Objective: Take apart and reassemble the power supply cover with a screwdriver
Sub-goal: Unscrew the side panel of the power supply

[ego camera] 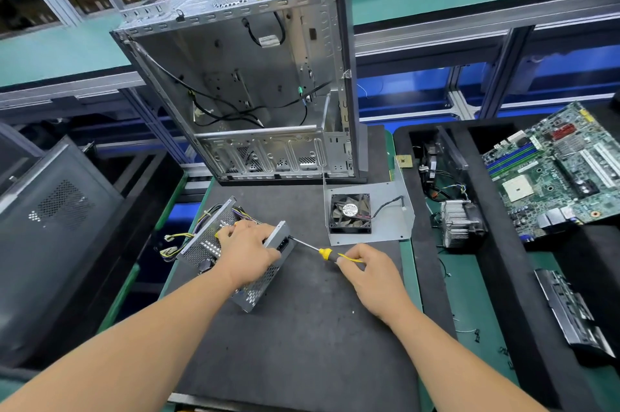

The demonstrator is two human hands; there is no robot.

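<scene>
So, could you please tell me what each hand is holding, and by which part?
Right hand pinches the yellow-handled screwdriver by its handle end; left hand grips the perforated grey metal power supply across its top.

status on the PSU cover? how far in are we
Done: the perforated grey metal power supply is out of the open silver computer case, on the dark mat.
In hand: left hand holds it down; right hand holds the yellow-handled screwdriver, tip at the socket-end face.
Left: the cover looks still on, so removal and reassembly appear to remain. Screw count can't be told.
</scene>
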